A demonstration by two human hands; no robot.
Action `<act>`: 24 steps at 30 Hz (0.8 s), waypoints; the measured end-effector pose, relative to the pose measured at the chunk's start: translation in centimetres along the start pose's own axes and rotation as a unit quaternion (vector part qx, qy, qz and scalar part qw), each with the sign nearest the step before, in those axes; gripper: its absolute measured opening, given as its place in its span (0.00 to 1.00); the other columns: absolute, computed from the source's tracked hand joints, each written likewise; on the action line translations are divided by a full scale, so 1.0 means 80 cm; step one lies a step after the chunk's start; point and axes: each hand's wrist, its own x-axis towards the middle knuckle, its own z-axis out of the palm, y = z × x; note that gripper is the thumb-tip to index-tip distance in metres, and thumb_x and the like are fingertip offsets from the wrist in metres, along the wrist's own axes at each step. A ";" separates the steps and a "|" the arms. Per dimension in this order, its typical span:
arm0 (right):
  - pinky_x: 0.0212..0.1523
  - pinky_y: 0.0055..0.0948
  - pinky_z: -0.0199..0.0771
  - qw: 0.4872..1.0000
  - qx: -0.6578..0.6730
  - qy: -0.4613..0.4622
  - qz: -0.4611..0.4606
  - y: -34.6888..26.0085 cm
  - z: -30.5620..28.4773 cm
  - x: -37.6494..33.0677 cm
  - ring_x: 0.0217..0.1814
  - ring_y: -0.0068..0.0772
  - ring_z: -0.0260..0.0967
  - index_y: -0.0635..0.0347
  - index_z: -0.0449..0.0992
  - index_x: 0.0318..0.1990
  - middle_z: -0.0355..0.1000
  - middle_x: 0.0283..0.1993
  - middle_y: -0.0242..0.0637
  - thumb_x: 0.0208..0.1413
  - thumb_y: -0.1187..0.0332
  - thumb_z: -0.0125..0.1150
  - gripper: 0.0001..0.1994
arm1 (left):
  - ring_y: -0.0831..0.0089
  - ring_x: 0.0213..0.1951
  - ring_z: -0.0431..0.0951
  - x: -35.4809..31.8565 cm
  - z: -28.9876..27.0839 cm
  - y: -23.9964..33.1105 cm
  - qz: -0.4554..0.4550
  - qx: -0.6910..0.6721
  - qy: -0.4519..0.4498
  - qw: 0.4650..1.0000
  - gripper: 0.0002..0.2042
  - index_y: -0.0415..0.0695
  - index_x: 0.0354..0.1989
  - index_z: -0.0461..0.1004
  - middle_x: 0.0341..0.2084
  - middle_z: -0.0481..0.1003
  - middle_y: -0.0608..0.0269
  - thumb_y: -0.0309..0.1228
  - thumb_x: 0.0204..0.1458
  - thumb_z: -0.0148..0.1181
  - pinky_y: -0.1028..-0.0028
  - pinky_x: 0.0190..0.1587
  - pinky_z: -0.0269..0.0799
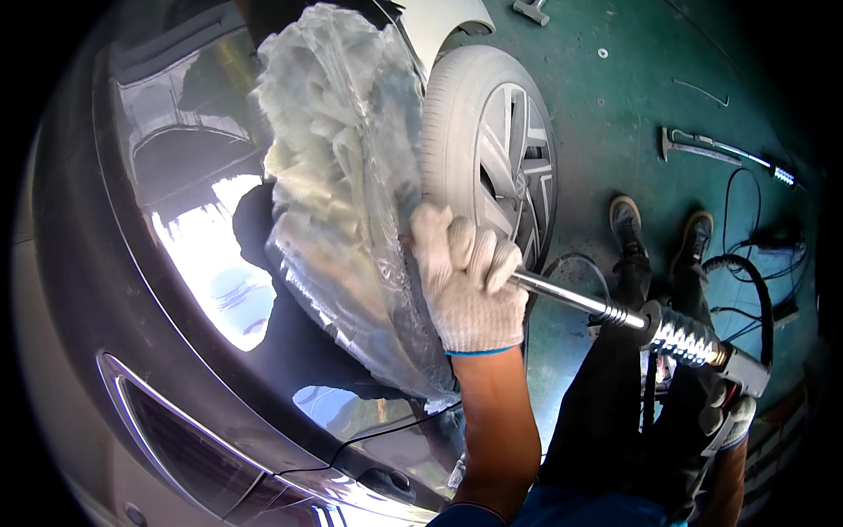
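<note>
**Puller (625, 314) held by two gloved hands beside a sanded panel (342, 193)**

The left grip (474, 294), in a pale knitted glove, is at the centre of the frame, fingers curled around the front end of the puller's chrome shaft. The hand hides the tip, so whether it touches the panel cannot be told. The right grip (733, 420), gloved too, is wrapped around the handle at lower right, partly hidden by the tool. Between them the puller slants down from the centre to the lower right, with a black disc and a bright coil ahead of its grey body. A thick black hose (762, 299) curves up from the rear.

Just left of the left grip, the panel runs from upper centre to lower centre, dull and streaked against the glossy dark car (211, 351). The wheel (518, 184) stands just above the hand, below a pale fender (448, 22) at the top. A thin cable (360, 436) crosses the bodywork at lower centre; a window (180, 443) lies at lower left.

On the right, two shoes (626, 228) stand on the green floor (597, 149). A rod with a coil (780, 174) lies at upper right, near loose cords (729, 220).
</note>
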 end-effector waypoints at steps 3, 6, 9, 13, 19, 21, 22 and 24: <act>0.23 0.43 0.75 0.999 0.024 -0.013 0.034 -0.015 -0.022 0.001 0.23 0.49 0.73 0.77 0.63 0.54 0.74 0.35 0.54 0.39 0.70 0.59 0.31 | 0.83 0.16 0.55 -0.013 0.030 -0.023 0.107 0.156 0.199 0.962 0.07 0.57 0.34 0.66 0.17 0.59 0.77 0.33 0.58 0.60 0.79 0.19 0.54; 0.22 0.44 0.75 0.998 -0.007 -0.045 0.038 -0.014 -0.044 -0.001 0.22 0.50 0.72 0.80 0.66 0.49 0.73 0.32 0.56 0.40 0.69 0.58 0.28 | 0.83 0.17 0.55 -0.021 0.044 -0.033 0.122 0.202 0.266 0.935 0.11 0.61 0.32 0.64 0.18 0.62 0.78 0.30 0.57 0.62 0.78 0.21 0.52; 0.23 0.45 0.74 0.996 -0.026 -0.063 0.053 -0.015 -0.055 -0.004 0.21 0.51 0.71 0.81 0.67 0.47 0.73 0.30 0.58 0.40 0.68 0.58 0.26 | 0.83 0.17 0.56 -0.024 0.033 -0.029 0.127 0.192 0.273 0.934 0.11 0.61 0.33 0.65 0.19 0.64 0.78 0.30 0.57 0.62 0.78 0.21 0.52; 0.24 0.45 0.74 0.998 0.026 -0.014 0.060 -0.002 -0.017 0.004 0.21 0.52 0.72 0.81 0.69 0.44 0.72 0.28 0.59 0.41 0.67 0.57 0.25 | 0.83 0.17 0.56 -0.025 0.033 -0.026 0.148 0.230 0.272 0.923 0.11 0.60 0.34 0.64 0.19 0.64 0.76 0.30 0.57 0.62 0.78 0.21 0.53; 0.24 0.44 0.73 0.994 -0.026 -0.078 0.073 -0.007 -0.026 0.011 0.21 0.53 0.71 0.81 0.70 0.43 0.72 0.26 0.60 0.41 0.67 0.57 0.23 | 0.82 0.18 0.57 -0.024 0.032 -0.021 0.140 0.218 0.256 0.931 0.11 0.58 0.36 0.63 0.20 0.64 0.75 0.29 0.57 0.61 0.77 0.21 0.54; 0.24 0.45 0.73 0.994 -0.018 -0.081 0.069 -0.005 -0.021 0.011 0.21 0.53 0.71 0.81 0.70 0.42 0.72 0.26 0.60 0.41 0.67 0.57 0.23 | 0.82 0.19 0.58 -0.026 0.036 -0.023 0.138 0.229 0.276 0.923 0.10 0.57 0.36 0.64 0.20 0.64 0.75 0.30 0.57 0.62 0.77 0.22 0.54; 0.24 0.45 0.73 0.994 -0.014 -0.083 0.067 -0.004 -0.020 0.012 0.20 0.53 0.70 0.81 0.70 0.42 0.72 0.26 0.60 0.41 0.67 0.57 0.23 | 0.82 0.19 0.59 -0.027 0.036 -0.023 0.137 0.235 0.287 0.919 0.10 0.57 0.35 0.64 0.20 0.64 0.75 0.30 0.57 0.62 0.77 0.22 0.55; 0.24 0.45 0.73 0.994 -0.025 -0.080 0.067 -0.007 -0.031 0.008 0.20 0.53 0.70 0.81 0.70 0.43 0.72 0.26 0.60 0.41 0.67 0.57 0.23 | 0.82 0.20 0.59 -0.033 0.024 -0.023 0.138 0.231 0.272 0.924 0.09 0.56 0.34 0.65 0.21 0.65 0.74 0.31 0.57 0.62 0.76 0.22 0.56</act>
